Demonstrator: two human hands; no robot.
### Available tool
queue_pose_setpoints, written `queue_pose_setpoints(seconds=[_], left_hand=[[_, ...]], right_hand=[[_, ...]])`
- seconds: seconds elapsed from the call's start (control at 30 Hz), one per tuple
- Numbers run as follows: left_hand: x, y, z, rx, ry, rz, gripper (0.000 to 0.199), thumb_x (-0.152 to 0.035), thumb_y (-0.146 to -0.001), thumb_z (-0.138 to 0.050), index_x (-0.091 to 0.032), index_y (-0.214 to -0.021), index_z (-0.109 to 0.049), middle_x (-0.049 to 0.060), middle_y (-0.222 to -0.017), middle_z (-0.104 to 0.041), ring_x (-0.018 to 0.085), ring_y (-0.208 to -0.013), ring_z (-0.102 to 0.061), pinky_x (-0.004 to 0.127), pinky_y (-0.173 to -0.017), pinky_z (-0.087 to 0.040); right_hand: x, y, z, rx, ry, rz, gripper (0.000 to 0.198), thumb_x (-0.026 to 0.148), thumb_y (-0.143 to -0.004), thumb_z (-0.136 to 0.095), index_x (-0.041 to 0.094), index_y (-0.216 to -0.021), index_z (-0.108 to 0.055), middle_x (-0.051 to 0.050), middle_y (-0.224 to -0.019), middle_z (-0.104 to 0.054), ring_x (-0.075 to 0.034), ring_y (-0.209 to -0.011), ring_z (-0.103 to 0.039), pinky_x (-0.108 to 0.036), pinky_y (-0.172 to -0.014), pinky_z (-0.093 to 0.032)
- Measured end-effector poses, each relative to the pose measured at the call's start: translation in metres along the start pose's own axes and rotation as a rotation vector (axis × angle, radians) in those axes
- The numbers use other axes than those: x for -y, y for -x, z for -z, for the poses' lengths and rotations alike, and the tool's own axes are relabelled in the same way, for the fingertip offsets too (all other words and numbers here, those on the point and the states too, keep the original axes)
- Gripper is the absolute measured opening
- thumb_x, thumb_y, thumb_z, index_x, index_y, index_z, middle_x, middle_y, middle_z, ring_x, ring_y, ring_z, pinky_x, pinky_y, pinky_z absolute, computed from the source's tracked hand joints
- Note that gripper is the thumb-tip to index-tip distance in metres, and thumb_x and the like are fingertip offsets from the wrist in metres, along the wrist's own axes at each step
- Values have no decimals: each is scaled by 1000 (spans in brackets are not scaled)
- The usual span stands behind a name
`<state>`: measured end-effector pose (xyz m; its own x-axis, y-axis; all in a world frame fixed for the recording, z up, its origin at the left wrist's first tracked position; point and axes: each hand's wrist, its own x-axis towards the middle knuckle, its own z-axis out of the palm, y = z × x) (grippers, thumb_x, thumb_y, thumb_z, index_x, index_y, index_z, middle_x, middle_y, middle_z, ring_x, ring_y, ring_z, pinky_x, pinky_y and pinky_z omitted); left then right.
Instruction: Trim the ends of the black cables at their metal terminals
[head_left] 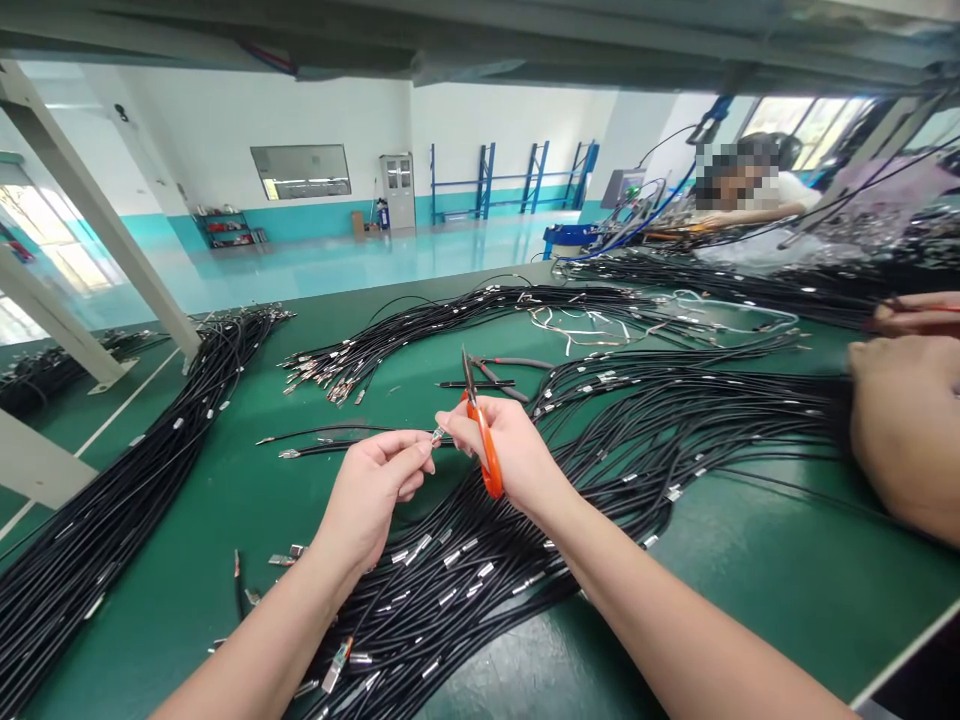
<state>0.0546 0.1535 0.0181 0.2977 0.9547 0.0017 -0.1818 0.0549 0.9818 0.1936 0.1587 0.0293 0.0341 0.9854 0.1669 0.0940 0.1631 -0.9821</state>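
In front of me my left hand (371, 490) pinches a small metal cable connector (437, 435) between thumb and fingertips. My right hand (521, 455) is closed around orange-handled scissors (491, 455), whose blades point up and away. The thumb and forefinger of that hand also meet at the connector's far end. Under and around both hands spreads a large bundle of black cables (480, 540) with silver connector ends. One connector with exposed orange wire (339, 665) lies near my left forearm. Behind the scissors are pliers with dark red handles (499, 375) and a black pen-like tool (454, 384).
More black cable bundles lie at the left (142, 490) and along the back (420, 325) of the green table (750, 560). White posts (120, 210) stand at left. A co-worker's arm (907, 430) reaches in at right; another person (757, 190) sits farther back.
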Motion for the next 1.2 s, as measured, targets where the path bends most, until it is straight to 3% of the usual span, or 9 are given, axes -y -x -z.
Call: queue_pose_setpoints(seconds=[0.13, 0.43, 0.9, 1.2], left_hand=[[2, -1, 1, 14, -36, -13, 20, -28, -74, -61, -10, -65, -58, -4, -53, -38, 3, -44, -23, 21, -44, -14], [3, -1, 1, -32, -55, -6, 19, -28, -74, -61, -12, -66, -57, -3, -58, -39, 4, -48, -23, 22, -45, -13], [2, -1, 0, -59, -22, -13, 17, -28, -72, -62, -11, -68, -59, -3, -58, -41, 3, -47, -24, 22, -44, -13], [4, -3, 0, -90, 24, -17, 20, -30, -69, -65, -12, -63, -58, -5, -53, -35, 4, -46, -24, 20, -43, -14]], right_hand=[[2, 2, 0, 19, 14, -17, 27, 31, -70, -54, 18, -50, -40, 6, -46, -37, -7, -46, -30, -24, -47, -23], [3, 2, -1, 95, -46, -11, 33, 28, -69, -56, 18, -47, -35, 7, -45, -35, -7, -46, -29, -25, -48, -20], [-5, -1, 1, 198, -206, -7, 31, 30, -72, -56, 16, -47, -43, 5, -48, -39, -9, -47, -37, -25, -50, -28], [-5, -1, 0, 187, -167, 6, 30, 30, -72, -56, 16, -48, -44, 4, -50, -41, -9, -50, -39, -26, -52, -29]])
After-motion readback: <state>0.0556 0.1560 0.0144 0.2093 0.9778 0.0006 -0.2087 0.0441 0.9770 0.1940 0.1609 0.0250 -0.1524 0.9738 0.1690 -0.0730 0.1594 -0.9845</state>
